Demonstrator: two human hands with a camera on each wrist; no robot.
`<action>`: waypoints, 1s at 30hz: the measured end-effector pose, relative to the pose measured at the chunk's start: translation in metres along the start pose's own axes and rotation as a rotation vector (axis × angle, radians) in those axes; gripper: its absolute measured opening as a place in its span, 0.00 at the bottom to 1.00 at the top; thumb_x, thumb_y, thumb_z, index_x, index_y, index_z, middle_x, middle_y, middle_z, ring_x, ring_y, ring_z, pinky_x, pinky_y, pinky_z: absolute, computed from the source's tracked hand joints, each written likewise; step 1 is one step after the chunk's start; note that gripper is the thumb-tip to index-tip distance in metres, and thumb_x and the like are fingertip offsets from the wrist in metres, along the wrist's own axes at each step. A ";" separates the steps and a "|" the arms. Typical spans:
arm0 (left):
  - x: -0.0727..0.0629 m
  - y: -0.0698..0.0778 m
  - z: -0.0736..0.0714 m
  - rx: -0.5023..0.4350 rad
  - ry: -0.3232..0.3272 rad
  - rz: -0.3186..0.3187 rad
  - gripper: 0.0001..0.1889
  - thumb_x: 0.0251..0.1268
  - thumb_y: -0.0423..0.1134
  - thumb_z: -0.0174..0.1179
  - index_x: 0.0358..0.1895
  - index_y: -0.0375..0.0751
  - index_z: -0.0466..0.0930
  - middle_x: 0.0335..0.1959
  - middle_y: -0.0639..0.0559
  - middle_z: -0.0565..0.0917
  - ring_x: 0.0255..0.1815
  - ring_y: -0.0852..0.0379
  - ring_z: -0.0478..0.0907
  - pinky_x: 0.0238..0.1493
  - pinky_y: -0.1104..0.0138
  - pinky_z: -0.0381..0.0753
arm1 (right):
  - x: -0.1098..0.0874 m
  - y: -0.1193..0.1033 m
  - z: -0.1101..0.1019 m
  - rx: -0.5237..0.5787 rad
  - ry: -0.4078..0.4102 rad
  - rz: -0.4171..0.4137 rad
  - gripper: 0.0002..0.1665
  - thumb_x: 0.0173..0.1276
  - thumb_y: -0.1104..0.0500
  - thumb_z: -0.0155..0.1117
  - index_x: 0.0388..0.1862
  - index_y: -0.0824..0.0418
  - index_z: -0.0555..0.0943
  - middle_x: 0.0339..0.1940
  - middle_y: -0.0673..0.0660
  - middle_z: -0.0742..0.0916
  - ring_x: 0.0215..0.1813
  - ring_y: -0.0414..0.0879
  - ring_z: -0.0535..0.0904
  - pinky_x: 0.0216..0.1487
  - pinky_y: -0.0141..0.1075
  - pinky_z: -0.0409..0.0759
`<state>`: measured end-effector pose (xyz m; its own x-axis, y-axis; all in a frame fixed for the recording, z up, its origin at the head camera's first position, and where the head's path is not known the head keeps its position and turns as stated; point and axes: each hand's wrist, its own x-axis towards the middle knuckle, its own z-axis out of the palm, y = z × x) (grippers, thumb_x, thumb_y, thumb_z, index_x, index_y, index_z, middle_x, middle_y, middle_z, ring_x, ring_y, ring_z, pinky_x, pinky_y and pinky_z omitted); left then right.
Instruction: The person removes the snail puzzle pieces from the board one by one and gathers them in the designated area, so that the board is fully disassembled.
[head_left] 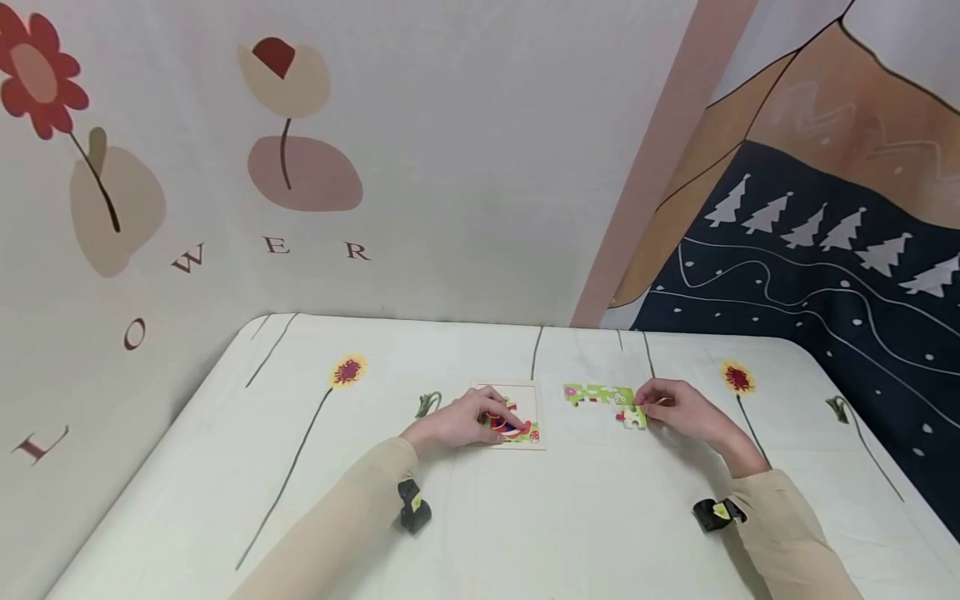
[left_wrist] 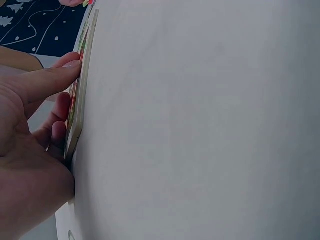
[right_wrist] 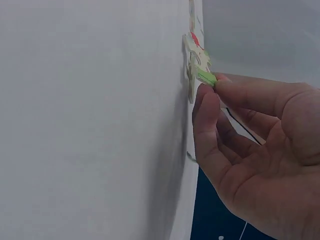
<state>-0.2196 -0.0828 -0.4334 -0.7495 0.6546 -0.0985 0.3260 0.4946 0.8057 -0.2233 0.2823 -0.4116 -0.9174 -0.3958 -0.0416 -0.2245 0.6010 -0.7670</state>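
Observation:
A small framed jigsaw puzzle board (head_left: 542,417) with a colourful picture lies on the table. My left hand (head_left: 467,419) rests over its left side, the fingertips touching the picture; in the left wrist view the board (left_wrist: 86,85) is seen edge-on under the thumb and fingers. To the right lies a row of joined green puzzle pieces (head_left: 600,392), with more pieces (head_left: 633,418) hanging from its right end. There my right hand (head_left: 681,407) pinches a green puzzle piece (right_wrist: 206,77) between thumb and index finger. Whether this piece is locked to its neighbours I cannot tell.
A white cloth with printed flowers (head_left: 348,371) covers the table (head_left: 525,525). Hanging cloth with printed flowers and letters (head_left: 450,167) stands behind, and a dark cloth with trees (head_left: 817,292) is at the right. Each wrist wears a black camera (head_left: 414,507).

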 end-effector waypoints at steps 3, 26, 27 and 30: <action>0.000 0.001 0.000 -0.009 -0.002 -0.002 0.15 0.60 0.30 0.64 0.49 0.50 0.87 0.55 0.50 0.70 0.62 0.48 0.60 0.62 0.49 0.59 | 0.001 0.001 0.000 0.006 -0.016 0.048 0.05 0.66 0.69 0.58 0.39 0.68 0.79 0.33 0.56 0.80 0.35 0.48 0.73 0.36 0.35 0.73; -0.001 0.001 0.000 -0.007 -0.001 -0.021 0.15 0.61 0.30 0.64 0.49 0.51 0.87 0.56 0.51 0.70 0.63 0.47 0.59 0.62 0.49 0.58 | 0.001 0.001 0.003 -0.021 -0.062 0.064 0.07 0.69 0.67 0.59 0.42 0.71 0.79 0.36 0.57 0.81 0.38 0.49 0.74 0.38 0.35 0.73; -0.001 0.001 0.000 -0.006 -0.001 -0.021 0.15 0.61 0.30 0.64 0.49 0.51 0.87 0.56 0.51 0.70 0.63 0.47 0.59 0.62 0.49 0.58 | 0.001 0.001 0.003 -0.018 -0.063 0.069 0.07 0.68 0.67 0.59 0.42 0.71 0.79 0.36 0.57 0.81 0.38 0.49 0.74 0.38 0.35 0.73; -0.001 0.001 0.000 -0.002 -0.001 -0.020 0.15 0.61 0.30 0.64 0.49 0.51 0.87 0.56 0.51 0.70 0.63 0.47 0.59 0.62 0.49 0.58 | 0.001 0.001 0.004 -0.015 -0.066 0.090 0.08 0.68 0.66 0.60 0.43 0.70 0.79 0.36 0.56 0.81 0.38 0.48 0.74 0.39 0.35 0.74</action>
<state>-0.2188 -0.0831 -0.4321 -0.7553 0.6452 -0.1152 0.3100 0.5066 0.8045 -0.2234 0.2794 -0.4149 -0.9107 -0.3840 -0.1526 -0.1473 0.6467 -0.7483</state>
